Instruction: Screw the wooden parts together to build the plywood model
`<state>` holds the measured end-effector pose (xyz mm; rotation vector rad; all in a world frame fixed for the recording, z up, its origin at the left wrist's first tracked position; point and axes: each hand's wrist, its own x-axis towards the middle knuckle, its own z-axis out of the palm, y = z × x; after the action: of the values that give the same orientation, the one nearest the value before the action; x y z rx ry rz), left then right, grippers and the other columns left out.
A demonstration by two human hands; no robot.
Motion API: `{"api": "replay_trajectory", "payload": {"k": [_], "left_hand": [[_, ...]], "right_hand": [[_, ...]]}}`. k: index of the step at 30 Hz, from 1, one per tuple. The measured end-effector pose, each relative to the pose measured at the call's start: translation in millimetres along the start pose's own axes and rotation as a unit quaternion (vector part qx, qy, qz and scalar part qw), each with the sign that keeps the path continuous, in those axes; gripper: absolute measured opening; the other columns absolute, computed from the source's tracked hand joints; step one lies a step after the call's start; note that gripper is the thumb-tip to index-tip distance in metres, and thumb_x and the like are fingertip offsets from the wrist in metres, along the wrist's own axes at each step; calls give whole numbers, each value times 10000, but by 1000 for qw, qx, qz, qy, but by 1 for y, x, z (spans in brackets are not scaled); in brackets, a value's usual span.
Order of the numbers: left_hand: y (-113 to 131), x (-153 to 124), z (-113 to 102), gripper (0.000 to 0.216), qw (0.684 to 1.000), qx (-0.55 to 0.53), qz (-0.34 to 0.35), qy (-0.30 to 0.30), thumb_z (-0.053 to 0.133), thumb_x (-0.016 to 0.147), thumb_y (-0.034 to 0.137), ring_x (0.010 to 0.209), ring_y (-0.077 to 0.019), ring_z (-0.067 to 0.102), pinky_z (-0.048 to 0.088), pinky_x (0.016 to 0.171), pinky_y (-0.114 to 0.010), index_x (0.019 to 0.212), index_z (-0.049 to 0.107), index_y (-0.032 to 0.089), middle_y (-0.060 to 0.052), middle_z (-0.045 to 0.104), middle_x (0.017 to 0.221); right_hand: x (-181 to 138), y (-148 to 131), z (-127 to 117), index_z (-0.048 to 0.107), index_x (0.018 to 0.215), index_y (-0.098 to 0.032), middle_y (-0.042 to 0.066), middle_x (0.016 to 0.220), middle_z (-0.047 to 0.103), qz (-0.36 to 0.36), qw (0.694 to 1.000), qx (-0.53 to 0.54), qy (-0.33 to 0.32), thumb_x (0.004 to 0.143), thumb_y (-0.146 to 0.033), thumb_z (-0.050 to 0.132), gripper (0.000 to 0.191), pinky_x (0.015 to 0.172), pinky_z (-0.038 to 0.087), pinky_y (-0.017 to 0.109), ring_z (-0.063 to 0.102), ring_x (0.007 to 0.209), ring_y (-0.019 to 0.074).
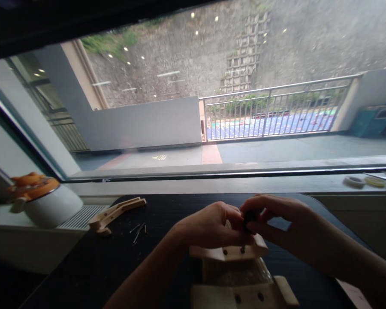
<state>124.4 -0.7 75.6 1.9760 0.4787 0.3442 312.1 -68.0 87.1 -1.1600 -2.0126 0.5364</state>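
Note:
A pale wooden assembly (234, 274) with drilled holes lies on the dark table (83, 266) in front of me. My left hand (212, 225) is curled with its fingers closed on the top edge of the assembly. My right hand (273, 214) pinches a small dark tool handle (249, 216) held upright over a hole in the top bar. A thin shaft (242, 248) runs from it down into the wood.
A loose wooden part (116, 213) and several small screws (139, 229) lie to the left on the table. A white pot with an orange lid (45, 199) sits on the sill at left. Tape rolls (354, 181) rest on the sill at right. A window is ahead.

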Motion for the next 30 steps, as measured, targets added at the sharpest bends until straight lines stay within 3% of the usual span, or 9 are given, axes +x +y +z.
{"api": "replay_trajectory", "payload": {"k": [3, 6, 19, 24, 30], "left_hand": [[1, 0, -1, 164, 1000, 6, 0, -4, 644, 743, 269, 684, -111, 465, 411, 659, -210, 754, 643, 106, 9, 524, 726], [2, 1, 0, 146, 1000, 2, 11, -6, 636, 755, 257, 691, -110, 459, 405, 669, -209, 764, 646, 111, 13, 512, 719], [1, 0, 0, 200, 999, 24, -25, 7, 662, 734, 310, 720, -131, 530, 421, 681, -213, 804, 698, 126, -2, 600, 762], [1, 0, 0, 164, 1000, 10, -12, 1, 650, 745, 267, 693, -117, 512, 410, 658, -207, 796, 691, 117, 11, 586, 729], [1, 0, 1, 156, 1000, -1, -4, 4, 645, 748, 256, 739, -129, 520, 411, 677, -205, 807, 686, 117, -8, 601, 789]], "right_hand": [[-2, 1, -2, 639, 1058, -272, -9, 904, 684, -21, 1000, -4, -2, 805, -241, 630, 255, 638, 499, 196, 620, 712, 122], [-2, -1, -5, 643, 1056, -288, -7, 999, 677, -43, 999, -3, -7, 846, -237, 588, 223, 725, 497, 204, 631, 837, 141], [-1, -1, 1, 621, 908, -248, -31, 754, 650, 11, 1000, 6, 3, 814, -242, 615, 95, 591, 483, 189, 600, 668, 116], [-1, -1, -1, 612, 1050, -262, 0, 892, 660, -19, 1000, -6, -12, 836, -238, 595, 217, 639, 485, 215, 601, 727, 130], [0, -3, -1, 649, 972, -251, 15, 931, 664, -40, 999, 17, -21, 882, -259, 546, 137, 680, 478, 220, 611, 810, 149]]}}
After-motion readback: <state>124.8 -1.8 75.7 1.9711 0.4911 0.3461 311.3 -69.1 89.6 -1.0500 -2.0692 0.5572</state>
